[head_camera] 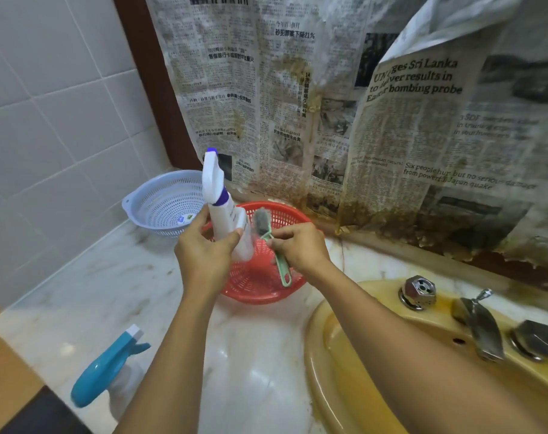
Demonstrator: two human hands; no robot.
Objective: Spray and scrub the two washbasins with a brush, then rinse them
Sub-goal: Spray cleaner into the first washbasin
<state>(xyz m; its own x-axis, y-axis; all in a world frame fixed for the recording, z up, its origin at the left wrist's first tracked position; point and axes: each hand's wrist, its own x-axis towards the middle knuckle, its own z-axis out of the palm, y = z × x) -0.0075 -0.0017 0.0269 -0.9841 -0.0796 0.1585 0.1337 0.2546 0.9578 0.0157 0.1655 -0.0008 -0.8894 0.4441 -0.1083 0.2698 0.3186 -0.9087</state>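
Glossy marble counter [116, 286], perforated plastic baskets [260, 286], stained newspaper [329, 120]

White spray bottle [225, 211] with purple collar, green brush [274, 249], red basket [260, 289], pale-blue colander [159, 202], mustard-yellow washbasin [360, 371].

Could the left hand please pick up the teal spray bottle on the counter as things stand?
Probably not yet: the left hand grips the white spray bottle, though the path to the teal spray bottle looks free.
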